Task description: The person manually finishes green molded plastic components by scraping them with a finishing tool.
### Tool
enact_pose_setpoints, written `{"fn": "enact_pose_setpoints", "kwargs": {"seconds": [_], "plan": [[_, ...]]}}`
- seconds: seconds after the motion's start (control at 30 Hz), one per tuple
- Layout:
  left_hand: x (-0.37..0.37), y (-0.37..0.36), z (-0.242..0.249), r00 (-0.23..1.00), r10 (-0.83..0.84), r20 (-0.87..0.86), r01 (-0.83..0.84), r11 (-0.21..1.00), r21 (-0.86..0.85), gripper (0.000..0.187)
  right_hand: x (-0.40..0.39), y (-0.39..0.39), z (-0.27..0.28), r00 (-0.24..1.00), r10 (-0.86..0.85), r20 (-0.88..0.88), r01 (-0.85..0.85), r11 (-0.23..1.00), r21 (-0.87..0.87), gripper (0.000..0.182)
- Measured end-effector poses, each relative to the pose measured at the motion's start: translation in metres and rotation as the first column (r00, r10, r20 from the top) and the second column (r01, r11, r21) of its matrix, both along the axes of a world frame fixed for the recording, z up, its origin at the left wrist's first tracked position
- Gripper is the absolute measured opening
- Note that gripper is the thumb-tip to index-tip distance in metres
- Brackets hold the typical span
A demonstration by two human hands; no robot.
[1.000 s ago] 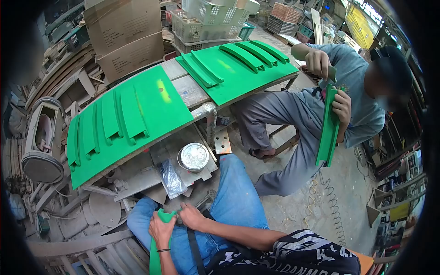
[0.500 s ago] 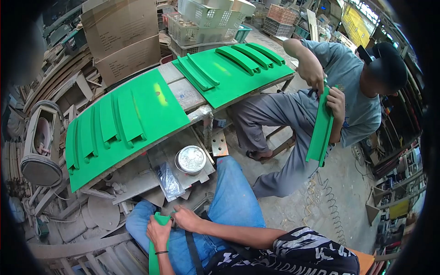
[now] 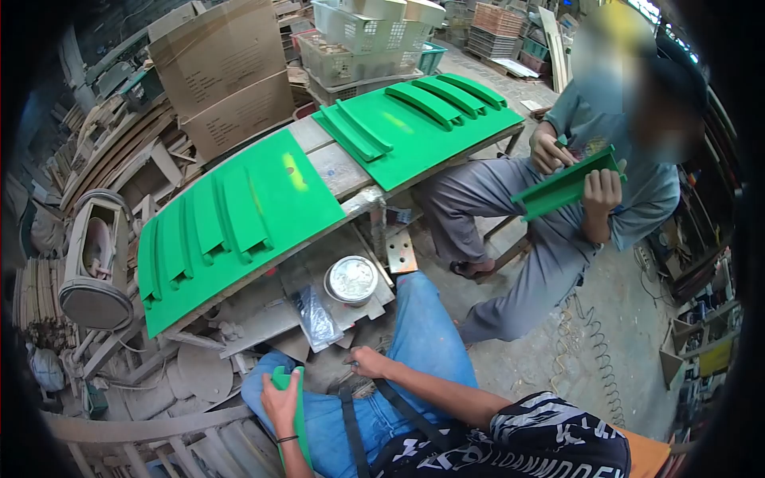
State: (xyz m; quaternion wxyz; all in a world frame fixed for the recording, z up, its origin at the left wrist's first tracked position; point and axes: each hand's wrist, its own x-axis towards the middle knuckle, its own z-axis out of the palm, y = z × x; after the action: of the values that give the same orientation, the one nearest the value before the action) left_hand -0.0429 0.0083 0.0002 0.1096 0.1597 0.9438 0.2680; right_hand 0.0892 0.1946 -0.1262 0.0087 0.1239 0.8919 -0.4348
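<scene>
My left hand [image 3: 280, 400] grips a long green piece [image 3: 298, 406] that lies along my thigh, at the bottom of the view. The forearm covers part of this piece. To its right, away from the piece, my right hand [image 3: 366, 362] is closed over my lap, its fingers pinched on something small and dark that I cannot make out. In front of my knees, a round can [image 3: 351, 279] and a clear plastic packet [image 3: 317, 320] sit on a low wooden surface.
Green boards [image 3: 306, 177] with curved green pieces lie on a long bench ahead. At the right a seated co-worker [image 3: 629, 159] holds a green channel piece [image 3: 564, 188]. Cardboard [image 3: 215, 80] and stacked crates [image 3: 358, 40] stand behind. A coiled hose [image 3: 599, 350] lies on the floor.
My right hand has moved right, away from the green piece. The co-worker's channel piece has turned from nearly upright to a shallow slant. The whole view has shifted slightly.
</scene>
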Motion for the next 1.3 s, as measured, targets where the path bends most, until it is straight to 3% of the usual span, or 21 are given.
{"fn": "enact_pose_setpoints", "kwargs": {"seconds": [0.1, 0.17, 0.23, 0.33, 0.37, 0.43, 0.47, 0.5, 0.57, 0.6, 0.63, 0.7, 0.73, 0.77, 0.83, 0.87, 0.93, 1.3], "plan": [[-0.006, 0.011, 0.012, 0.997, -0.01, 0.071, 0.008, 0.999, 0.031, 0.068, 0.009, 0.004, 0.013, 0.996, -0.049, 0.078, 0.053, 0.998, -0.041, 0.032], [-0.025, 0.009, 0.005, 0.981, -0.154, 0.121, 0.147, 0.987, 0.064, 0.064, 0.005, 0.006, 0.009, 0.993, -0.096, -0.064, 0.09, 0.991, -0.097, 0.033], [-0.032, 0.017, 0.03, 0.956, -0.21, 0.203, 0.195, 0.977, 0.089, 0.06, 0.006, 0.003, 0.005, 0.988, -0.14, -0.06, 0.132, 0.984, -0.119, 0.033], [-0.027, 0.038, 0.086, 0.938, -0.147, 0.313, 0.127, 0.988, 0.084, 0.09, 0.004, 0.009, 0.016, 0.975, -0.185, -0.126, 0.165, 0.974, -0.155, 0.035], [-0.028, 0.04, 0.084, 0.937, -0.152, 0.314, 0.129, 0.987, 0.093, 0.09, 0.006, 0.01, 0.018, 0.975, -0.186, -0.125, 0.168, 0.975, -0.147, 0.035], [-0.041, 0.033, 0.069, 0.968, -0.228, 0.103, 0.212, 0.967, 0.144, 0.064, 0.008, 0.01, 0.021, 0.971, -0.212, -0.114, 0.191, 0.966, -0.173, 0.036], [-0.056, 0.025, 0.025, 0.974, -0.186, -0.132, 0.21, 0.958, 0.197, 0.058, 0.008, 0.011, 0.021, 0.972, -0.201, -0.119, 0.181, 0.97, -0.163, 0.036], [-0.053, 0.026, 0.035, 0.974, -0.184, -0.129, 0.207, 0.959, 0.194, 0.058, 0.009, 0.008, 0.018, 0.973, -0.199, -0.116, 0.179, 0.97, -0.167, 0.036], [-0.053, 0.035, 0.06, 0.975, -0.204, 0.083, 0.188, 0.967, 0.173, 0.051, 0.007, 0.01, 0.016, 0.963, -0.22, -0.153, 0.19, 0.964, -0.187, 0.036], [-0.047, 0.037, 0.067, 0.974, -0.223, -0.026, 0.224, 0.958, 0.179, 0.043, 0.008, 0.008, 0.017, 0.964, -0.218, -0.152, 0.189, 0.964, -0.186, 0.036], [-0.051, 0.035, 0.061, 0.974, -0.223, -0.027, 0.225, 0.956, 0.187, 0.043, 0.008, 0.009, 0.018, 0.964, -0.228, -0.135, 0.201, 0.961, -0.189, 0.035], [-0.058, 0.033, 0.058, 0.933, -0.292, 0.208, 0.183, 0.886, 0.425, 0.033, 0.011, 0.014, 0.027, 0.965, -0.237, -0.116, 0.213, 0.96, -0.183, 0.034], [-0.057, 0.03, 0.056, 0.901, -0.258, 0.348, 0.065, 0.875, 0.48, 0.023, 0.013, 0.013, 0.031, 0.964, -0.242, -0.114, 0.217, 0.957, -0.192, 0.034], [-0.053, 0.03, 0.062, 0.903, -0.248, 0.351, 0.054, 0.875, 0.481, 0.023, 0.013, 0.012, 0.031, 0.964, -0.242, -0.111, 0.216, 0.955, -0.203, 0.034], [-0.051, 0.029, 0.071, 0.816, -0.266, 0.513, -0.091, 0.818, 0.568, 0.022, 0.015, 0.01, 0.029, 0.963, -0.242, -0.121, 0.214, 0.954, -0.209, 0.034], [-0.05, 0.028, 0.071, 0.823, -0.269, 0.501, -0.083, 0.815, 0.573, 0.022, 0.015, 0.013, 0.029, 0.955, -0.261, -0.138, 0.229, 0.95, -0.211, 0.035], [-0.048, 0.027, 0.071, 0.801, -0.224, 0.556, -0.223, 0.75, 0.623, 0.022, 0.015, 0.015, 0.03, 0.955, -0.259, -0.142, 0.229, 0.953, -0.196, 0.035], [-0.029, 0.017, 0.084, 0.871, -0.022, 0.491, -0.346, 0.682, 0.644, 0.021, 0.005, 0.011, 0.008, 0.96, -0.242, -0.141, 0.213, 0.958, -0.193, 0.037]]}}
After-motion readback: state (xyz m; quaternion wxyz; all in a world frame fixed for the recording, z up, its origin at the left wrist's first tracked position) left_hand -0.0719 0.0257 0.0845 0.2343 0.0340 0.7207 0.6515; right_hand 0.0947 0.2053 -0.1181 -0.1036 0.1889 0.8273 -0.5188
